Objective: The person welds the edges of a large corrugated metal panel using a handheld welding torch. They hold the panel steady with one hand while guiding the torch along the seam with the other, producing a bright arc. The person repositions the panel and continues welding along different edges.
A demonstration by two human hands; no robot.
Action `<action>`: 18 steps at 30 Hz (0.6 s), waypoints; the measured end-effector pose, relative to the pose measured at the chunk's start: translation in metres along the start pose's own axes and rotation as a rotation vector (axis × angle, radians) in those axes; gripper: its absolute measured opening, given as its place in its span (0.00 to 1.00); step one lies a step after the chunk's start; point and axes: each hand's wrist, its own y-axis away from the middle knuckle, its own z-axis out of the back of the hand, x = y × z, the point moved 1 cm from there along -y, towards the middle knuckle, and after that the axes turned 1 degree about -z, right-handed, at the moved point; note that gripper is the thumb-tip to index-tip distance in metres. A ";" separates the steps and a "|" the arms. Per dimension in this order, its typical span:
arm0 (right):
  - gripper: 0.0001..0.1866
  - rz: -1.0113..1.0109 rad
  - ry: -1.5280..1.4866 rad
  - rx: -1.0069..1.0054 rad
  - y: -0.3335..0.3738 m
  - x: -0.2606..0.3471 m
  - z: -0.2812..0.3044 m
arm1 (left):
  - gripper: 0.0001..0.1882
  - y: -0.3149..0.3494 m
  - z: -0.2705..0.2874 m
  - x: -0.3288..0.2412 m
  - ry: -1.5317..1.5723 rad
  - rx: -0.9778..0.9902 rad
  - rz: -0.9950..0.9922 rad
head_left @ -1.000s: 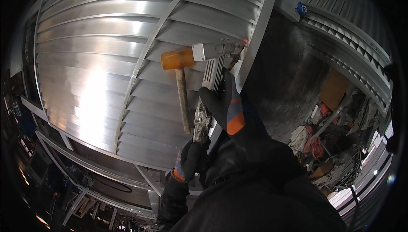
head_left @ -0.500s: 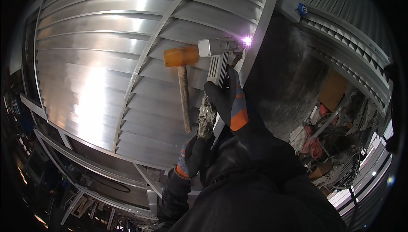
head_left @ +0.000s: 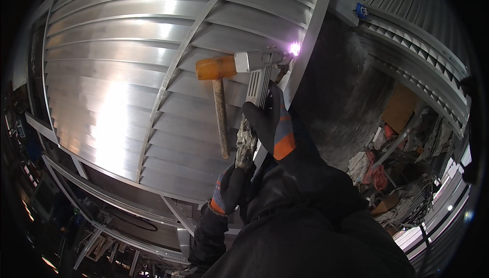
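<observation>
Right hand (head_left: pixel 270 120) — seemingly around silver tool (head_left: pixel 260 77)

Gloved hands: two; left hand (head_left: pixel 232 187) six o'clock, right hand (head_left: pixel 272 117) near centre, toward two. Torch (head_left: pixel 259 85): one, twelve. Bright flash (head_left: pixel 294 49): one, one o'clock. Mallet (head_left: pixel 218 92): one, eleven. Big slatted panel (head_left: pixel 102 100): one, ten. Scrap heap (head_left: pixel 377 173): one, four; pieces too jumbled to count.
</observation>
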 end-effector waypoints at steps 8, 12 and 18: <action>0.34 0.016 0.004 0.020 0.005 -0.005 0.003 | 0.25 0.007 0.001 0.002 0.038 -0.002 0.050; 0.33 0.086 0.026 0.019 0.008 -0.008 0.002 | 0.25 0.011 0.001 0.006 0.094 -0.002 0.114; 0.32 0.117 0.036 0.015 0.012 -0.013 0.000 | 0.25 0.017 0.007 0.017 0.103 0.024 0.153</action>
